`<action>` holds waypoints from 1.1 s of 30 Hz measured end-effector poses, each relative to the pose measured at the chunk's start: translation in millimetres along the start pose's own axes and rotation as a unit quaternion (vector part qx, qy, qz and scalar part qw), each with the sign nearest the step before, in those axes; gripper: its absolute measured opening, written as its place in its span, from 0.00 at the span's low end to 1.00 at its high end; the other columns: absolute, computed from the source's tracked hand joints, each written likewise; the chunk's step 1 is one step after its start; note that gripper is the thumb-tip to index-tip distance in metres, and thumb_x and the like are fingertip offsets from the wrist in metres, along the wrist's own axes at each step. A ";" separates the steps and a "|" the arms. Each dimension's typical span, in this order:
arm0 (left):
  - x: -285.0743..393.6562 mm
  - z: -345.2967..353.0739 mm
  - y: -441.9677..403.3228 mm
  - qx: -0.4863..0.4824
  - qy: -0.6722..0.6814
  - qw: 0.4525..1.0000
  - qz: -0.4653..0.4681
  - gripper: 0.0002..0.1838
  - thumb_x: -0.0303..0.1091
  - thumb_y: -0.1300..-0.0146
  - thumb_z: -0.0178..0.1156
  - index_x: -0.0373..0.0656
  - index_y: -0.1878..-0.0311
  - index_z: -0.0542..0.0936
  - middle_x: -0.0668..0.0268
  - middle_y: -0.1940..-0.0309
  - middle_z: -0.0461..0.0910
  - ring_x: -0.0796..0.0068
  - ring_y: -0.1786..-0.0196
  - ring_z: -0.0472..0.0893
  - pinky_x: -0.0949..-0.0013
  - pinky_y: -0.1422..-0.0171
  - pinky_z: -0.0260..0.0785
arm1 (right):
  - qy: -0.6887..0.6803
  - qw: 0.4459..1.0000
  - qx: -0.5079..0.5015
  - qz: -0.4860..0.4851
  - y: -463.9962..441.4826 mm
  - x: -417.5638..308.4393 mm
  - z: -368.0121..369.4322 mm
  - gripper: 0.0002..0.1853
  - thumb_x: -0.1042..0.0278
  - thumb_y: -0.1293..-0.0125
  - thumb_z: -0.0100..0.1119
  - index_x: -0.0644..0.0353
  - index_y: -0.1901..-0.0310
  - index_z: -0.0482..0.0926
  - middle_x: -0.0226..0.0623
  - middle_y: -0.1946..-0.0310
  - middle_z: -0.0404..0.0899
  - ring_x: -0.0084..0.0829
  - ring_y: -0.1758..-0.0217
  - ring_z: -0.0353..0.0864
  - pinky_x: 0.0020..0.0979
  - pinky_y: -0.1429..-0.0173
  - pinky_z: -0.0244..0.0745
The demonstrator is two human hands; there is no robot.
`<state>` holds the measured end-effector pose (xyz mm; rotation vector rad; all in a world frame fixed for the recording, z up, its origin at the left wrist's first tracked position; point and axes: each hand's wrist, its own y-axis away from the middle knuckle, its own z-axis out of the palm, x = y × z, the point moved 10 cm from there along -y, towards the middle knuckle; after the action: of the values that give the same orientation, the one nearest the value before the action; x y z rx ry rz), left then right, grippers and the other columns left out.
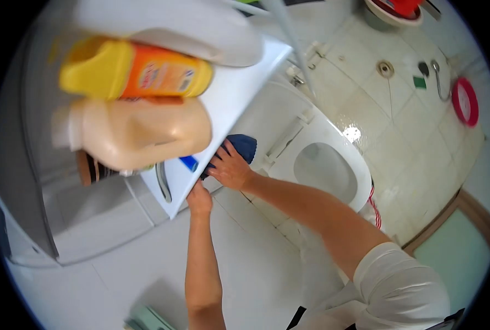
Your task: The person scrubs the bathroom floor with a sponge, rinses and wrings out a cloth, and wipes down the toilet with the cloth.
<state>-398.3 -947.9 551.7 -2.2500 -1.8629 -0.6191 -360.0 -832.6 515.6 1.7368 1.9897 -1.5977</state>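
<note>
My right hand lies over a dark blue cloth, its fingers pressed onto the fabric. The cloth is bunched on the white surface behind the toilet seat, under the edge of a white shelf. Just below it, my left hand reaches to the same shelf edge. Its fingers are hidden behind the shelf, so what they hold cannot be seen. On the shelf near my hands are a small blue object, a large peach-coloured jug and a yellow bottle with an orange label.
The toilet bowl stands open to the right of my hands. A curved grey handle lies near the shelf's corner. Farther off are a floor drain, a pink basin and a basin with something red.
</note>
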 end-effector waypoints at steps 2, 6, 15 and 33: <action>-11.2 14.6 -17.5 -0.038 -0.052 0.998 -0.006 0.23 0.27 0.24 0.43 0.31 0.29 0.64 0.44 0.30 0.67 0.50 0.29 0.67 0.60 0.23 0.56 | 0.035 0.999 0.001 -0.021 -10.1 16.7 -14.1 0.13 0.58 0.40 0.58 0.53 0.59 0.85 0.43 0.34 0.71 0.51 0.27 0.62 0.59 0.29 0.59; 46.0 11.2 -19.6 -0.054 -0.103 0.992 -0.052 0.23 0.31 0.21 0.39 0.31 0.29 0.64 0.49 0.30 0.68 0.55 0.30 0.67 0.61 0.24 0.56 | 0.065 0.954 0.202 0.210 -29.5 92.7 -94.6 0.13 0.64 0.51 0.67 0.62 0.66 0.85 0.60 0.30 0.63 0.61 0.25 0.57 0.62 0.29 0.58; 52.8 -2.9 -72.6 0.108 -0.102 0.989 0.019 0.27 0.36 0.24 0.44 0.27 0.29 0.62 0.43 0.32 0.67 0.48 0.32 0.67 0.56 0.25 0.56 | -0.007 0.960 0.240 0.143 -40.7 21.9 -78.1 0.17 0.63 0.57 0.69 0.63 0.65 0.86 0.60 0.42 0.70 0.67 0.26 0.56 0.64 0.27 0.57; 54.7 29.4 -34.0 0.140 -0.240 0.925 0.258 0.39 0.43 0.30 0.55 0.18 0.30 0.56 0.25 0.37 0.64 0.28 0.36 0.67 0.43 0.29 0.59 | -0.005 0.753 0.465 0.465 38.5 173.4 -82.9 0.23 0.72 0.39 0.58 0.70 0.42 0.74 0.75 0.33 0.60 0.72 0.34 0.63 0.61 0.31 0.59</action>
<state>-417.2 -880.3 542.7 -2.6739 -1.2835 0.2865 -349.1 -660.5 422.4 2.3005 -0.0528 -2.1294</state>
